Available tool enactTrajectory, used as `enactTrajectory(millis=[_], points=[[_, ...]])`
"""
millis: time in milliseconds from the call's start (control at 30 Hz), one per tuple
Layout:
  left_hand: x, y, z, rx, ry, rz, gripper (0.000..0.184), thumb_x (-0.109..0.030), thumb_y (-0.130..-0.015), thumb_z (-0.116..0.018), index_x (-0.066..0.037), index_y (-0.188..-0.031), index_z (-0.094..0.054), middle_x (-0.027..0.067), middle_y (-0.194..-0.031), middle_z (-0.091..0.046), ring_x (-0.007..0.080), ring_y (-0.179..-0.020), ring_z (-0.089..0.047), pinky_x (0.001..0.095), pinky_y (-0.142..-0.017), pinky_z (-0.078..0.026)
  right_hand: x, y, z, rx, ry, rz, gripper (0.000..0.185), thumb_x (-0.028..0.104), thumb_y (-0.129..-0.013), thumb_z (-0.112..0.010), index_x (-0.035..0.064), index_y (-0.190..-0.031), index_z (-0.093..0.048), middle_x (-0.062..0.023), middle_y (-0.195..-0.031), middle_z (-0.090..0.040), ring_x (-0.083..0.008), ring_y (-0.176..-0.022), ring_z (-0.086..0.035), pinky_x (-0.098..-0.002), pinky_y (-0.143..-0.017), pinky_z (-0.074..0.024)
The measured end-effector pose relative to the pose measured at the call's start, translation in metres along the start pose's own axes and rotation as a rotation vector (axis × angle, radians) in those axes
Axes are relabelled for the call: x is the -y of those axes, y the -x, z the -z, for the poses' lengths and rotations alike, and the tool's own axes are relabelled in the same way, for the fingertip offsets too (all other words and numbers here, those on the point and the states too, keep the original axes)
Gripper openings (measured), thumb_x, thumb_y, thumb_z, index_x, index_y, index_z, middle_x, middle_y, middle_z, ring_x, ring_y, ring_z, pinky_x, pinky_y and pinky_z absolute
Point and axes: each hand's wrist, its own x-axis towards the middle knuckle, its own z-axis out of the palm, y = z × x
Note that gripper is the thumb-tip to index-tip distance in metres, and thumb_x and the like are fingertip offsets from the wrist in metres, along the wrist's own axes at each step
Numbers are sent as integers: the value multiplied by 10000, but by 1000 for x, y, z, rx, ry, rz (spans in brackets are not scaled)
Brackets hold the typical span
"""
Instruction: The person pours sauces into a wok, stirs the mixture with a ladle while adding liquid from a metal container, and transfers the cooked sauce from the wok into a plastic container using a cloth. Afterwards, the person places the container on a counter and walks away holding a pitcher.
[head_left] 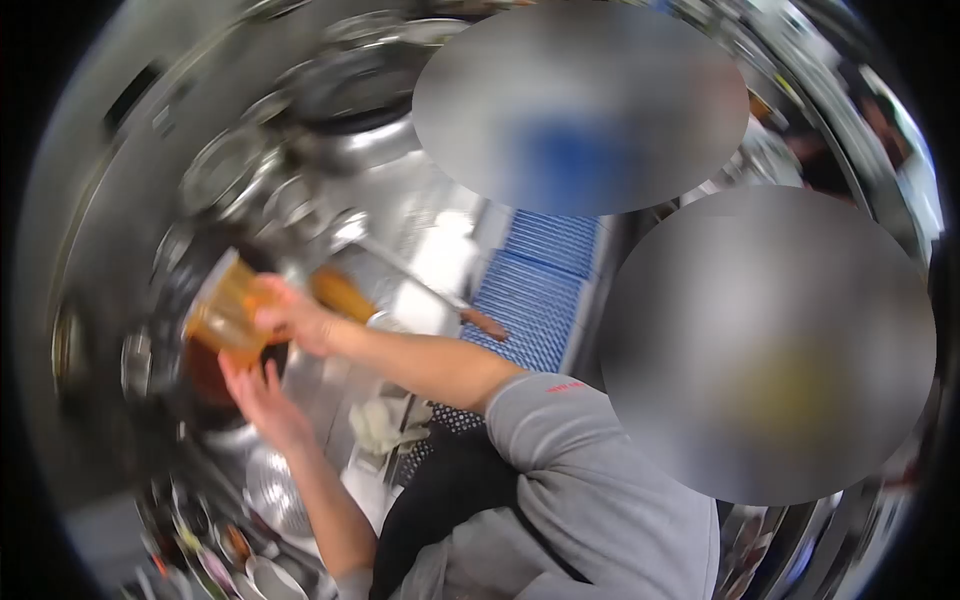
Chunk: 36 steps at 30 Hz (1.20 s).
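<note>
Container (228, 312), one: clear, amber contents, tilted above one dark pan (190, 262) with reddish-brown contents. Hands, two: right hand (292, 316) grips the container's side, fingers curled; left hand (268, 405), fingers extended, loosely spread at its lower edge, contact unclear (blur). Ladle (412, 272), one. Pale cloth (380, 425), one.

- A grey metal wall (125, 205) fills the left side of the view, looking curved.
- A shiny steel tabletop (405, 190) runs beside it, catching bright white glare (452, 225) near the middle.
- A blue ribbed surface (535, 290), floor or mat unclear, lies right of the tabletop.
- Blur hides much of the room at right.
</note>
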Motion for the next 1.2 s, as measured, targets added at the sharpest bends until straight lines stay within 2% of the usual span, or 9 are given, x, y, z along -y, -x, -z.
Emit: enactTrajectory(millis=[133,233,367,533,667,833,1000,1033,1200], points=[[39,29,-49,267,116,52,658,-351,-982,-521,-32,-1513,-300,130,-1551,-353,289,-1426,-351,446,-1163,-280,100,88,56,184,432,248,1087,152,-632,-923,86,-1506,-280,-90,-1379,-500,-214,-1265,-485,-372,-1034,-448],[77,70,-112,476,22,211,675,-372,-984,-513,-35,-1524,-286,133,-1554,-348,285,-1441,-326,435,-1156,-292,157,181,85,-88,565,333,1166,182,-585,-960,51,-1507,-259,-110,-1411,-463,-230,-1331,-432,-373,-1093,-406],[102,112,-186,860,-81,402,744,-413,-985,-513,-40,-1560,-224,149,-1579,-309,286,-1444,-326,434,-1150,-285,216,315,140,-620,972,544,1217,267,-595,-955,31,-1538,-223,-119,-1491,-385,-252,-1387,-383,-389,-1177,-275],[125,143,-207,1068,-98,514,585,-304,-988,-537,0,-1469,-401,163,-1446,-471,249,-1301,-485,369,-1032,-424,267,492,207,-1422,1099,848,1234,263,-604,-952,28,-1524,-164,-160,-1429,-390,-284,-1329,-422,-421,-1126,-364],[159,151,-185,1039,-335,521,395,-154,-961,-600,35,-1306,-556,147,-1165,-655,203,-1048,-641,309,-903,-508,266,622,292,-2132,1546,575,1249,368,-592,-948,31,-1528,-193,-188,-1442,-391,-344,-1352,-392,-461,-1153,-313],[155,173,-151,868,-366,639,311,-17,-899,-649,22,-1206,-622,110,-899,-717,150,-831,-691,288,-797,-557,282,620,273,-2056,1091,513,1232,279,-592,-969,6,-1504,-187,-224,-1422,-449,-337,-1240,-523,-442,-1083,-443],[158,196,-116,793,-353,704,281,-27,-910,-625,19,-1187,-618,71,-830,-684,111,-748,-651,250,-679,-540,258,597,232,-2236,1689,641,965,351,-726,-889,-70,-1423,-371,-254,-1343,-503,-343,-1212,-518,-457,-1077,-416],[155,200,-115,758,-350,724,272,-36,-912,-625,13,-1180,-623,63,-805,-678,101,-724,-641,245,-662,-533,259,593,231,-2097,2235,731,850,332,-794,-846,-63,-1409,-412,-249,-1324,-521,-340,-1195,-526,-446,-1058,-424],[107,194,-88,717,-436,690,216,-107,-928,-628,-43,-1131,-668,25,-671,-640,63,-581,-585,238,-553,-482,228,438,171,-1079,1756,336,294,147,-999,-577,-40,-1222,-612,-209,-1212,-616,-327,-1125,-578,-410,-989,-450]])
